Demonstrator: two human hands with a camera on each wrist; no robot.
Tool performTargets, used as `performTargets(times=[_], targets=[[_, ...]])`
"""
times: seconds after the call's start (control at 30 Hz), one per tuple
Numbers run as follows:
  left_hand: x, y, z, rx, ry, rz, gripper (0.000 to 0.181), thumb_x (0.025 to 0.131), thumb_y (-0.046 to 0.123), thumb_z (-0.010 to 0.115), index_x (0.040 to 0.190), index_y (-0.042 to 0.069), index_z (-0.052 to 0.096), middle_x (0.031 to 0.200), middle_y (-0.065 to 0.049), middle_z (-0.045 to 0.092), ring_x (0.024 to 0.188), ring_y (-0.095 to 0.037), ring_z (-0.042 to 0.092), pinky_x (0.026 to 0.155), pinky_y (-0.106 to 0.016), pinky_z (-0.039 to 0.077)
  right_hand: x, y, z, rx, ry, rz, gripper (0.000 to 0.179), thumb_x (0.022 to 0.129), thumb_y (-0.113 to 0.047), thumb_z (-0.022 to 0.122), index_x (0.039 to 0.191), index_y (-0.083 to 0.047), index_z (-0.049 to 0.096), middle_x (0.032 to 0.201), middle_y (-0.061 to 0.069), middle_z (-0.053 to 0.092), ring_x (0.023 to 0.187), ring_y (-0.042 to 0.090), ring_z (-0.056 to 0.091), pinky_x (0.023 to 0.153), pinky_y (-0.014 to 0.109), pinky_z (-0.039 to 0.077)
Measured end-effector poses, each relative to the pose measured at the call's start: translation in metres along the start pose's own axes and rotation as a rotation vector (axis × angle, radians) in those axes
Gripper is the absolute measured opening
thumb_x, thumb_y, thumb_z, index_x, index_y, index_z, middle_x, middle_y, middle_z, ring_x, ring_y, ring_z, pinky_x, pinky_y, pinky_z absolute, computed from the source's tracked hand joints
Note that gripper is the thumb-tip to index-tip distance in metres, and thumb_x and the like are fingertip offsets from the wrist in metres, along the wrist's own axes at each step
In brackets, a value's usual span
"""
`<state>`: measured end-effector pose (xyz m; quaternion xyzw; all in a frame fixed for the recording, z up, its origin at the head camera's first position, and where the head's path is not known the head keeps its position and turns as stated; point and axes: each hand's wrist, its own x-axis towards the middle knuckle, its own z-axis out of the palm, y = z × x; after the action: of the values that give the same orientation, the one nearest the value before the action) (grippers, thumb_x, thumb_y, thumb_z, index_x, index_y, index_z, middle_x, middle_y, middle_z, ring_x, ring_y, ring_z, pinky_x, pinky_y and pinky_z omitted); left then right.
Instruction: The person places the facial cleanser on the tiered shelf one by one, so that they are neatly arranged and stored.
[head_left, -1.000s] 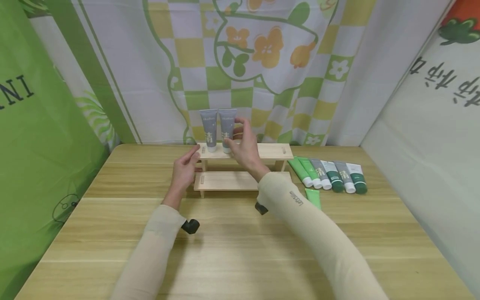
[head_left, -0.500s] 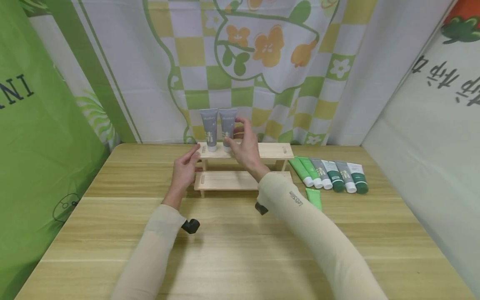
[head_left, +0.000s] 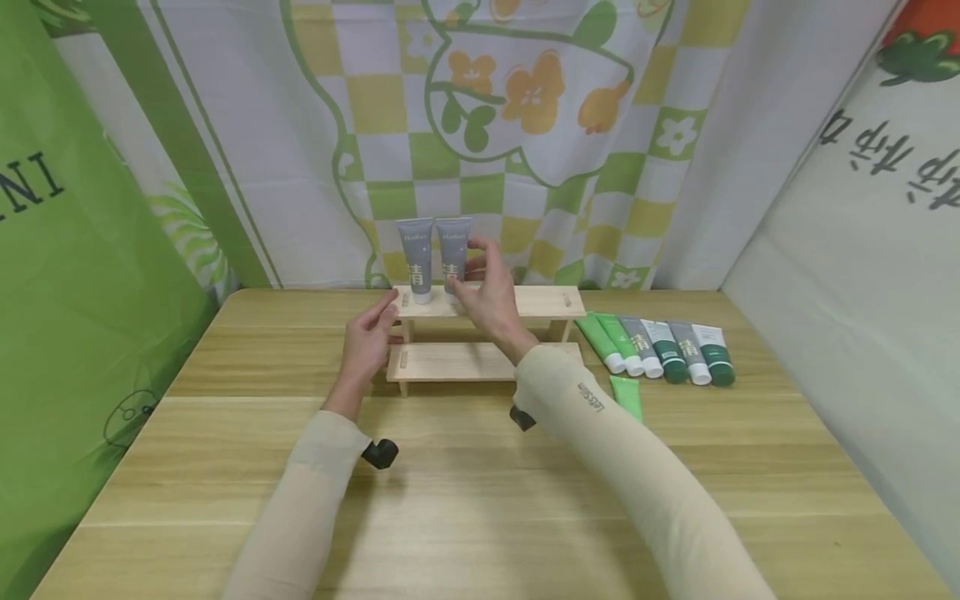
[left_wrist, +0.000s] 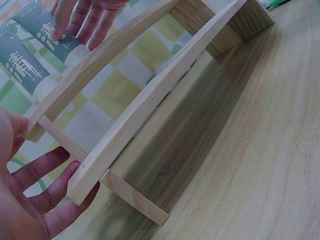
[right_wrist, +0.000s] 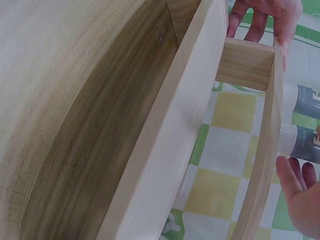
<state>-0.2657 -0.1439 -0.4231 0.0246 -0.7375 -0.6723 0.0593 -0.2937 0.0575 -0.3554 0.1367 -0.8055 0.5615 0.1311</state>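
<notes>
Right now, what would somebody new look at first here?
Probably two grey tubes standing on the top shelf of a wooden stand, the right hand holding one. Behind them hangs a checked curtain with orange flowers. More tubes lie in a row right of the stand.

We saw a flat, pale wood-grained table. Behind it hung a white, green and yellow checked fabric curtain with orange flowers; left of it, a bright green cloth; right of it, a white lettered backdrop.
</notes>
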Motion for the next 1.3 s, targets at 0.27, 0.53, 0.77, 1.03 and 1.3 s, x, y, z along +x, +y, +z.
performTargets(times=[0.27, 0.53, 0.77, 1.03, 1.3], targets=[[-0.002, 0.001, 0.0, 0.001, 0.0, 0.022, 0.041, 0.105, 0.037, 0.053, 0.145, 0.028, 0.055, 0.153, -0.001, 0.047, 0.102, -0.039, 0.066, 0.042, -0.017, 0.039, -0.004, 0.001, -0.009, -0.013, -0.044, 0.058, 0.066, 0.088, -0.013, 0.079, 0.143, -0.005, 0.042, 0.127, 0.018, 0.055, 0.119, 0.034, 0.057, 0.096, 0.037, 0.052], [-0.002, 0.001, -0.001, -0.004, -0.017, 0.002, 0.042, 0.105, 0.039, 0.053, 0.146, 0.031, 0.053, 0.154, -0.003, 0.046, 0.091, -0.039, 0.068, 0.038, -0.018, 0.036, -0.01, 0.001, -0.022, -0.023, -0.066, 0.088, 0.062, 0.089, -0.02, 0.08, 0.14, -0.01, 0.047, 0.131, 0.015, 0.056, 0.119, 0.028, 0.057, 0.096, 0.036, 0.052], [-0.002, 0.001, -0.001, 0.009, -0.016, -0.006, 0.043, 0.105, 0.042, 0.052, 0.147, 0.032, 0.052, 0.149, -0.011, 0.05, 0.084, -0.026, 0.071, 0.038, -0.017, 0.034, -0.018, -0.001, -0.038, -0.023, -0.082, 0.13, 0.061, 0.09, -0.027, 0.079, 0.141, -0.011, 0.049, 0.129, 0.008, 0.057, 0.12, 0.027, 0.057, 0.094, 0.039, 0.052], [-0.002, 0.0, -0.001, -0.006, -0.006, -0.012, 0.043, 0.105, 0.041, 0.053, 0.147, 0.031, 0.053, 0.142, -0.011, 0.056, 0.088, -0.028, 0.07, 0.039, -0.016, 0.034, -0.029, -0.004, -0.062, 0.042, -0.086, 0.201, 0.062, 0.089, -0.028, 0.08, 0.142, -0.014, 0.05, 0.132, 0.012, 0.056, 0.115, 0.028, 0.06, 0.09, 0.04, 0.054], [-0.002, 0.0, -0.001, -0.005, -0.006, -0.009, 0.043, 0.104, 0.042, 0.053, 0.146, 0.032, 0.053, 0.144, -0.011, 0.055, 0.094, -0.038, 0.069, 0.038, -0.016, 0.033, -0.042, 0.0, -0.088, 0.24, -0.099, 0.287, 0.066, 0.089, -0.016, 0.08, 0.143, -0.004, 0.045, 0.132, 0.024, 0.051, 0.112, 0.037, 0.06, 0.087, 0.05, 0.056]])
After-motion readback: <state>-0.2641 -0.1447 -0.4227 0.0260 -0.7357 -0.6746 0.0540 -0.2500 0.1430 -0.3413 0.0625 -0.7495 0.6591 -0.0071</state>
